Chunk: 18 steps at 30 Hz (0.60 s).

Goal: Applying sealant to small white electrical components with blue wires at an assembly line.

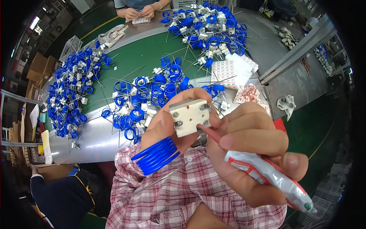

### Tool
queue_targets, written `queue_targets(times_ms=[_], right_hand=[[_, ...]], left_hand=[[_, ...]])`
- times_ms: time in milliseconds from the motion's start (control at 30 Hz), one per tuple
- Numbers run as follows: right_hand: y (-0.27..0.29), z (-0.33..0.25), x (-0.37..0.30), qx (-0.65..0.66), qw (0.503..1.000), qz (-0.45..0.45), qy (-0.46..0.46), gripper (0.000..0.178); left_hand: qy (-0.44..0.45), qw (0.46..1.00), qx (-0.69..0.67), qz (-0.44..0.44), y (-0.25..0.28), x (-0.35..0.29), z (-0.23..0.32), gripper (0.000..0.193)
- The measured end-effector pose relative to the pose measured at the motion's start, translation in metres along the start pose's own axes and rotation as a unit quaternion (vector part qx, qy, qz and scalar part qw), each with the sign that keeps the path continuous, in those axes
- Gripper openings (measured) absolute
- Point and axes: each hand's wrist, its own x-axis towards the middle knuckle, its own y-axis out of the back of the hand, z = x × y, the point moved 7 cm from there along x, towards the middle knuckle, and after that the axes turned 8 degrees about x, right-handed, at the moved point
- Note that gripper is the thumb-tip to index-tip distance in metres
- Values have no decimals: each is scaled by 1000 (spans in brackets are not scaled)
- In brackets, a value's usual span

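My left hand (157, 129) pinches a cream-coloured block (190, 119), a thermostat-like part, between thumb and fingers. Metal screws sit near its corners, and a small red dot marks its upper edge. Below the block hangs a coil of blue tubing (156, 154), with a thin metal rod (158, 180) slanting down to the left. In my right hand (249, 133) is a soft white-and-red squeeze tube (272, 177). Its narrow red nozzle (210, 134) points at the block, the tip at or very close to the lower right screw.
Blue-coiled parts lie heaped in front of me (152, 93), at the left (72, 91) and far right (209, 26) of the green-topped table (129, 59). White printed cartons (224, 73) and a red-stained cloth (249, 95) lie at right. Across the table, a person's hands (140, 14) hold a small part.
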Motion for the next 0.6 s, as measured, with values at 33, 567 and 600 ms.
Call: queue_targets(times_ms=[33, 567, 600], right_hand=[[-2, 1, 0, 1, 1000, 0, -1, 49], [4, 32, 4, 225, 973, 32, 46, 50], [5, 34, 5, 237, 970, 44, 34, 50]], left_hand=[[-4, 1000, -5, -1, 2, 0, 0, 77], [10, 999, -33, 13, 7, 3, 2, 76], [11, 999, -33, 11, 7, 4, 2, 76]])
